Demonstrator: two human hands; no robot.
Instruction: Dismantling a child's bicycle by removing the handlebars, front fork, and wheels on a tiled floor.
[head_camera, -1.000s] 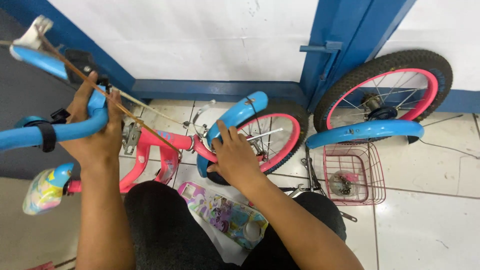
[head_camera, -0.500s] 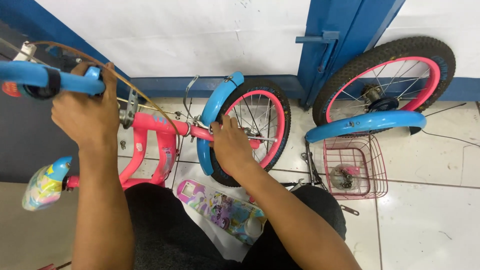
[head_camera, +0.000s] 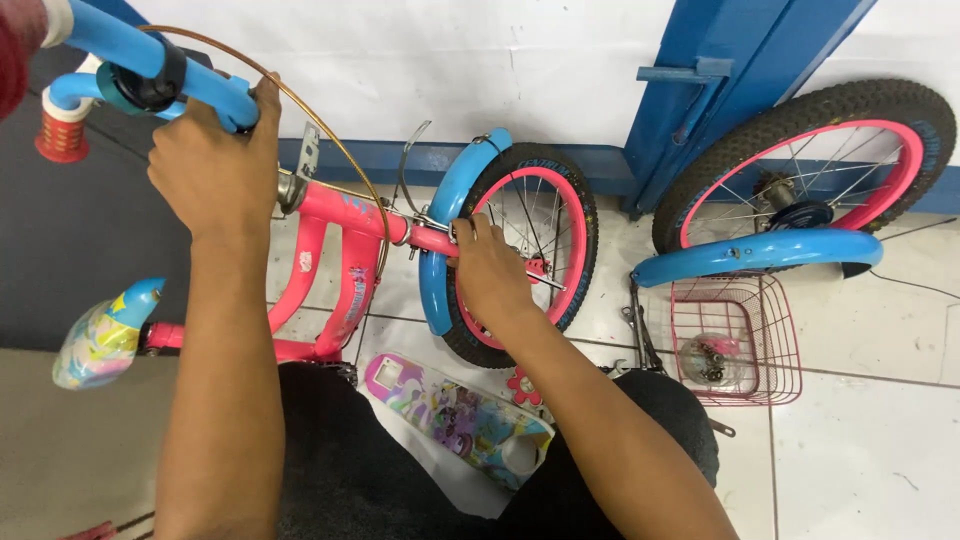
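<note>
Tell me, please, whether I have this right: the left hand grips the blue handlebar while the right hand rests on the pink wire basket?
Not quite. In the head view the left hand does grip the blue handlebar, but the right hand holds the front wheel at its blue mudguard. The pink wire basket sits untouched on the floor.

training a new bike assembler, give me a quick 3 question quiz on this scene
1. True or false: the left hand grips the blue handlebar.
2. What does the right hand hold? A) the pink basket B) the pink fork by the front wheel C) the saddle
3. Where does the pink basket sit relative to the loose rear wheel?

Key: 1 true. 2 B, at the front wheel. 3 On the floor just below it, by the blue mudguard.
</note>
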